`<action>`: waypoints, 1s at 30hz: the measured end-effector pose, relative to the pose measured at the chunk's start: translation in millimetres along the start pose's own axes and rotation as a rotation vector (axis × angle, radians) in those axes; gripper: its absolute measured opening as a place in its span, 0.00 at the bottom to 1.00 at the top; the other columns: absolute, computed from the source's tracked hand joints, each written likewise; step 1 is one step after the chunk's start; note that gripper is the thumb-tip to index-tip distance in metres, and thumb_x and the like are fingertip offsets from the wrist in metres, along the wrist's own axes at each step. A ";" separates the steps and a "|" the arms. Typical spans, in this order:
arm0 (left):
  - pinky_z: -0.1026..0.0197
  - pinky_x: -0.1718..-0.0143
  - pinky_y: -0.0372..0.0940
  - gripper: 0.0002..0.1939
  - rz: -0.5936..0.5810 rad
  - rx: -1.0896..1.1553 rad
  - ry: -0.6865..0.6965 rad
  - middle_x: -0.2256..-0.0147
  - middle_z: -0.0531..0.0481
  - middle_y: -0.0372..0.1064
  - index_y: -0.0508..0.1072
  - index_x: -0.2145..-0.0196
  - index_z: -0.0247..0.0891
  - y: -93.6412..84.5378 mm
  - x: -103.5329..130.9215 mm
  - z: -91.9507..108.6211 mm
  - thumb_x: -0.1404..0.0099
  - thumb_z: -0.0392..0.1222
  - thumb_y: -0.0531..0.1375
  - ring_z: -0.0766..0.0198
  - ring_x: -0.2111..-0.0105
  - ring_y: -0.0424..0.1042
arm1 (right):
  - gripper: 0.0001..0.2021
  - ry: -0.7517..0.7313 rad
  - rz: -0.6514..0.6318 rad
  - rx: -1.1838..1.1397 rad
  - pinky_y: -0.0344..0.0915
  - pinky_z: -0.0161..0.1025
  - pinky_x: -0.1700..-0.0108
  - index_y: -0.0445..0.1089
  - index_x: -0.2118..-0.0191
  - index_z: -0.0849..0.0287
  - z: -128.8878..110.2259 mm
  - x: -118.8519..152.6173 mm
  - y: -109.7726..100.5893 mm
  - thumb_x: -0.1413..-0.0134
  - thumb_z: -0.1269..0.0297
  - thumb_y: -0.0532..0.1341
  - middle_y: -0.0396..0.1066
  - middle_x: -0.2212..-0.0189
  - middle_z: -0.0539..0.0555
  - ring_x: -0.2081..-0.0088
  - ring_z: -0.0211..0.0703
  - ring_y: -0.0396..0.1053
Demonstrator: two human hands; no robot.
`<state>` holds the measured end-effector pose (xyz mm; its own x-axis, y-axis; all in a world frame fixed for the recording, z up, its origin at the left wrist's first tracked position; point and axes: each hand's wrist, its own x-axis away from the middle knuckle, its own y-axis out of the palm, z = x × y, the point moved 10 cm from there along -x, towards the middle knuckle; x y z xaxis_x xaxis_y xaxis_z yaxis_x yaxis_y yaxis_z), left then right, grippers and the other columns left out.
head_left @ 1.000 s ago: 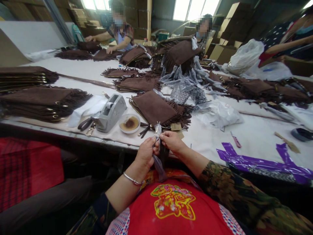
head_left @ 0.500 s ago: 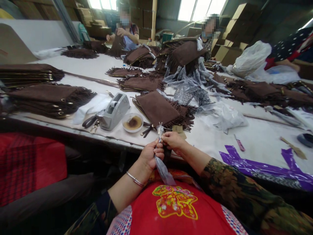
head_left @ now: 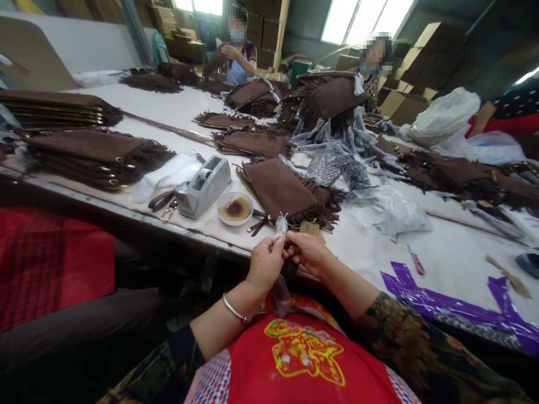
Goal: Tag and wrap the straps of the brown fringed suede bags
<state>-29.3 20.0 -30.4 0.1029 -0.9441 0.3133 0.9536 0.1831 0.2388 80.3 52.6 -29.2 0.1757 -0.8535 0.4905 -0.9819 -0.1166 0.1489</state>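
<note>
Left hand (head_left: 266,262) and right hand (head_left: 309,252): fingertips of both pinched on the clear plastic wrap (head_left: 281,227), at the table's (head_left: 202,227) near edge, just beside a brown fringed bag (head_left: 280,188).

This is a workshop: a long desk (head_left: 197,221) covered in pale cloth carries stacks of matching brown fringed bags (head_left: 84,148), with more heaped farther back. Among them sit a grey tape dispenser (head_left: 203,187), a pink-handled cutter (head_left: 416,261), a brush (head_left: 509,275) and clear plastic bags (head_left: 387,210). A person in a mask (head_left: 237,35) handles a brown piece across the desk, and cardboard boxes (head_left: 425,62) are piled along the back under bright windows (head_left: 357,21).
</note>
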 end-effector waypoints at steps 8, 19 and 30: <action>0.67 0.83 0.52 0.16 -0.037 -0.062 0.044 0.83 0.56 0.60 0.67 0.74 0.38 6.9 4.2 1.5 0.37 0.53 0.59 0.71 0.85 0.57 | 0.12 0.105 0.025 -0.198 0.55 0.31 0.86 0.61 0.79 0.59 10.6 -1.4 18.7 0.46 0.67 0.59 0.58 0.90 0.46 0.88 0.34 0.55; 0.71 0.84 0.52 0.20 -0.251 0.203 -0.214 0.79 0.60 0.57 0.64 0.69 0.37 29.5 9.8 0.7 0.45 0.55 0.66 0.76 0.84 0.52 | 0.08 0.142 -0.017 -0.137 0.60 0.38 0.85 0.62 0.72 0.54 6.0 17.3 27.5 0.45 0.59 0.56 0.59 0.89 0.44 0.88 0.40 0.57; 0.71 0.84 0.47 0.22 -0.206 0.176 -0.238 0.79 0.62 0.55 0.63 0.67 0.38 25.8 -4.7 -14.7 0.48 0.55 0.67 0.77 0.85 0.49 | 0.11 -0.639 0.268 0.565 0.67 0.46 0.53 0.76 0.65 0.50 -73.1 48.5 -9.5 0.50 0.72 0.59 0.75 0.63 0.55 0.59 0.52 0.71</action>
<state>-1.0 25.2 -39.2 -0.1747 -0.8798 0.4421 0.8819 0.0599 0.4676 103.2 49.5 56.0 0.0289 -0.9885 -0.1487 -0.9021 0.0382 -0.4299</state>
